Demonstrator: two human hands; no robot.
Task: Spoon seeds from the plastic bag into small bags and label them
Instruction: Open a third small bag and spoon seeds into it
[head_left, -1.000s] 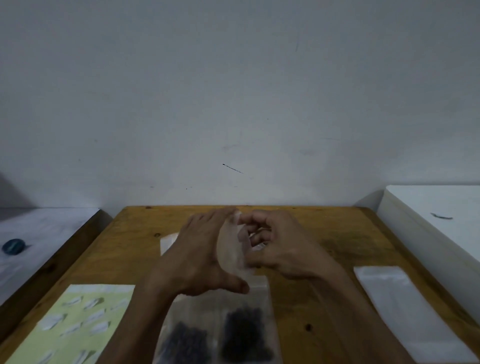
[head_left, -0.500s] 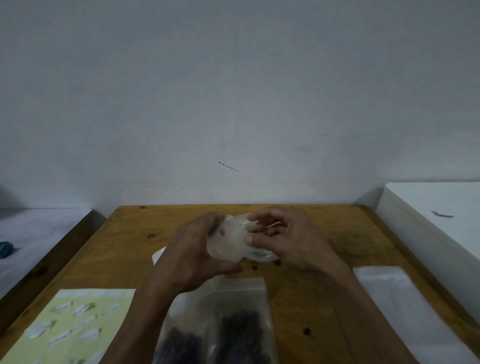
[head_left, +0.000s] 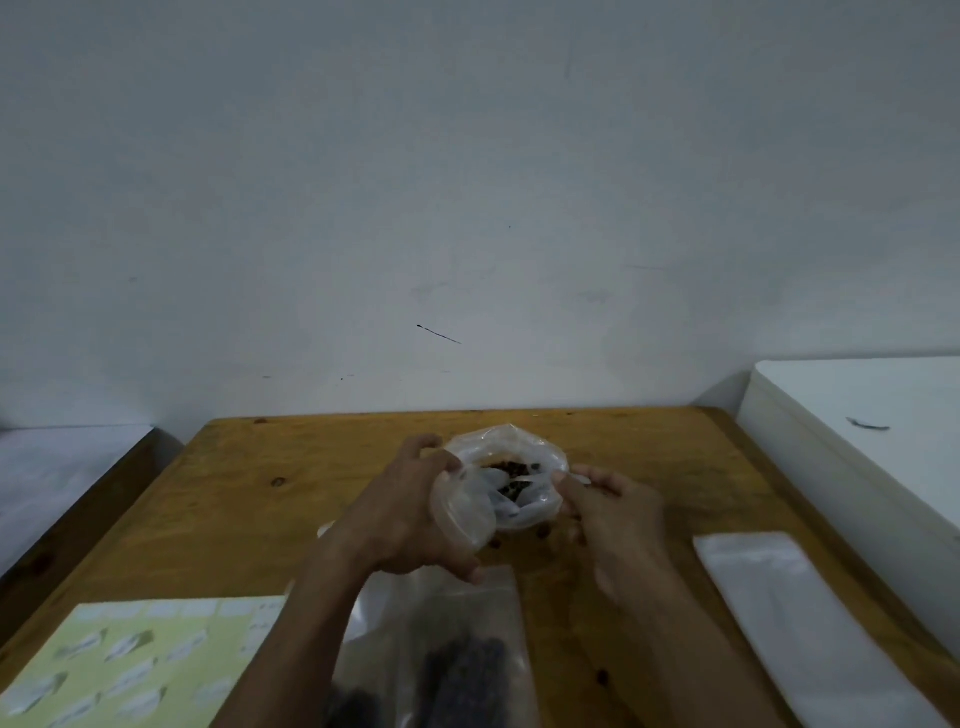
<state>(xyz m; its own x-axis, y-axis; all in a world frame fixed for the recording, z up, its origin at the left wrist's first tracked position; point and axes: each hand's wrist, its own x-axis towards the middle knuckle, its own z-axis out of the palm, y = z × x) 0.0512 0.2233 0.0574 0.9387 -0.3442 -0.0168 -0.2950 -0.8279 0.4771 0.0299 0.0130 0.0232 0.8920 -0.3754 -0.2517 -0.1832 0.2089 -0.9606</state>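
A clear plastic bag (head_left: 501, 486) is held above the middle of a wooden table (head_left: 249, 499), with its open mouth turned up and away from the person; its long axis cannot be told from the crumpled shape. Dark seeds (head_left: 514, 470) are seen inside it. The bag's near left edge is gripped by the left hand (head_left: 410, 512), fingers curled round the plastic. Its right edge is pinched by the right hand (head_left: 618, 506) between thumb and fingers. Nearer the person, small bags (head_left: 457, 654) holding dark seeds are laid flat, long axis running towards the person. A yellow label sheet (head_left: 130, 665) lies at the left, a stack of clear bags (head_left: 789, 613) at the right.
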